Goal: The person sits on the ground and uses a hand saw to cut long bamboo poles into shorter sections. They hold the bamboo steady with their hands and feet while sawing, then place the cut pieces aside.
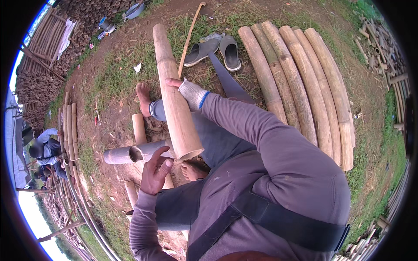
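Gloved right hand [191, 92] wraps the bamboo tube [170, 76] mid-length, aslant before the legs [220, 139]; left hand [154, 176] empty, fingers loose near its cut end [190, 155]. Single-handed hold could let it roll, dropping onto the bare foot [192, 172].

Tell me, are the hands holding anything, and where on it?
The right hand holds a thick bamboo tube near its middle. The open left hand is by the end closest to the person; whether it touches, I can't tell.
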`<control>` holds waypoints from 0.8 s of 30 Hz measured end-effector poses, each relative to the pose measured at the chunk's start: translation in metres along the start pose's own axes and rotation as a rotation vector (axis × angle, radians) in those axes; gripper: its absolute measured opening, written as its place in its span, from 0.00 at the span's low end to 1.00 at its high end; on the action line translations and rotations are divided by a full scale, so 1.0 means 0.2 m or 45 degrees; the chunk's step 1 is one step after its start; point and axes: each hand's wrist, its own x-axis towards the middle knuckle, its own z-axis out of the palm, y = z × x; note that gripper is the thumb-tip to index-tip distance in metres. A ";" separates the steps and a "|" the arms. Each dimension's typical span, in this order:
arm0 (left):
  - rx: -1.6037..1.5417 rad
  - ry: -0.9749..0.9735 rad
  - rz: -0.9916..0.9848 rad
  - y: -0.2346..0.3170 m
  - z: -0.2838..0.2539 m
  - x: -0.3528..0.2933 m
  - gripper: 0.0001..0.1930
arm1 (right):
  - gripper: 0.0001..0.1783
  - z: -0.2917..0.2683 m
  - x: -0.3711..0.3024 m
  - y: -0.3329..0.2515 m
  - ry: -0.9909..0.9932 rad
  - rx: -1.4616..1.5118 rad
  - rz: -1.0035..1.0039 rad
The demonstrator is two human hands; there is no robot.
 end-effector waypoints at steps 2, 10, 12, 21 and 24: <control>0.624 0.204 0.204 0.02 -0.01 0.03 0.38 | 0.39 -0.17 -0.27 -0.29 0.130 -0.236 -0.085; 0.821 0.412 0.154 -0.23 -0.33 0.04 0.33 | 0.68 -0.97 -1.69 -0.76 1.343 -1.885 -0.189; 0.768 0.499 0.051 -0.32 -0.44 0.02 0.30 | 0.56 -1.07 -2.02 -0.66 1.542 -2.064 -0.376; 0.721 0.715 -0.405 -0.93 -0.77 -0.12 0.34 | 0.48 -1.42 -2.83 -0.29 2.091 -2.241 0.117; 0.522 0.687 -0.516 -1.30 -0.68 -0.23 0.37 | 0.41 -1.74 -2.84 -0.27 2.262 -2.092 0.209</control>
